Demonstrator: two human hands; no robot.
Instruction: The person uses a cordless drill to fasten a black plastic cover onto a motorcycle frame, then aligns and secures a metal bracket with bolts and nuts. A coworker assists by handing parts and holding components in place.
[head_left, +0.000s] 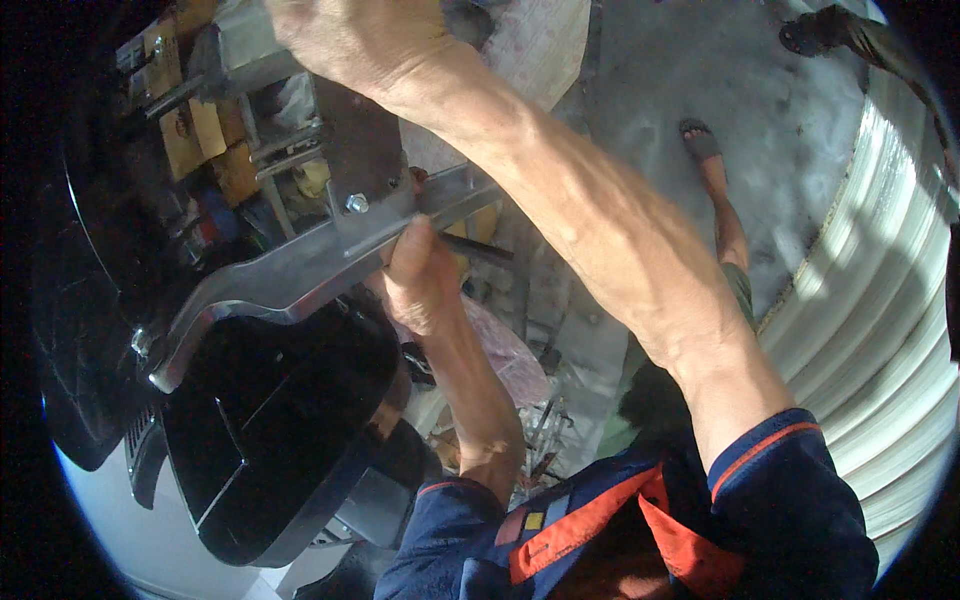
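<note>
A curved grey metal bracket (265, 285) runs across the upper left, its bent end lying against a large black piece (290, 420). My left hand (415, 280) is closed round the bracket from below, thumb pressed on its side and the other fingers hidden behind it. Just above, a dark flat metal plate (355, 140) meets the bracket at a shiny bolt (356, 203). Another bolt (140, 343) shows by the bent end. At the top edge my right hand (365, 45) is bent into a fist over the plate's upper end; whatever it grips is hidden.
Metal rods, cardboard pieces (185, 125) and assorted small parts lie beyond the bracket. To the right are a grey floor (760, 190), a leg in a dark sandal (697, 140) and a pale ribbed curved surface (880, 320). A dark limb reaches in at the top right.
</note>
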